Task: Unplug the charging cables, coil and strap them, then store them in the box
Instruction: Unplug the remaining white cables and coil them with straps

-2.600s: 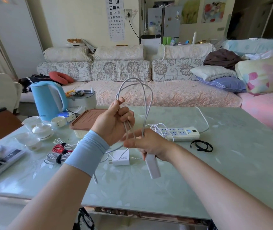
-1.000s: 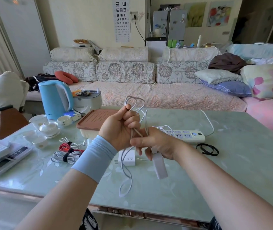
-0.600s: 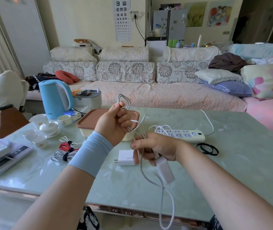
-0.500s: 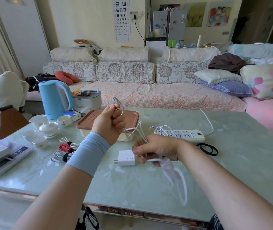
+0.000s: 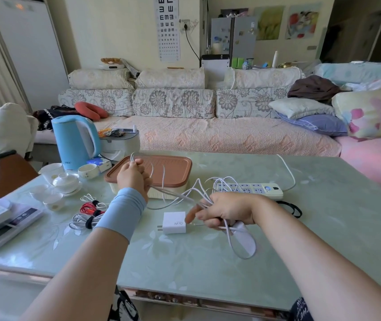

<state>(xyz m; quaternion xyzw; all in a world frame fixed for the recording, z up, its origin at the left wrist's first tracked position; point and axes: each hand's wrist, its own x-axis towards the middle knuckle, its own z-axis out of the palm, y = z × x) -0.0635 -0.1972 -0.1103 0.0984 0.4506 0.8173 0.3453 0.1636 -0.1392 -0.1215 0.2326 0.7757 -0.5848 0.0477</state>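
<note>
Far left stands the blue kettle [image 5: 73, 140]; nearer lie strapped coiled cables [image 5: 87, 220]. My left hand [image 5: 134, 179], wrist in a blue sleeve, is fisted round one end of the white cable [image 5: 175, 194], raised before the brown-lidded box [image 5: 173, 170]. The cable runs taut to my right hand [image 5: 229, 210], which clutches its loops low over the tabletop [image 5: 208, 269], beside the white charger [image 5: 174, 222]. Beyond lie the power strip [image 5: 249, 188] and a black strap [image 5: 293, 208]

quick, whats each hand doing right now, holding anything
Left hand: closed, gripping a bend of the white cable.
Right hand: closed, gripping the same cable's gathered loops.
</note>
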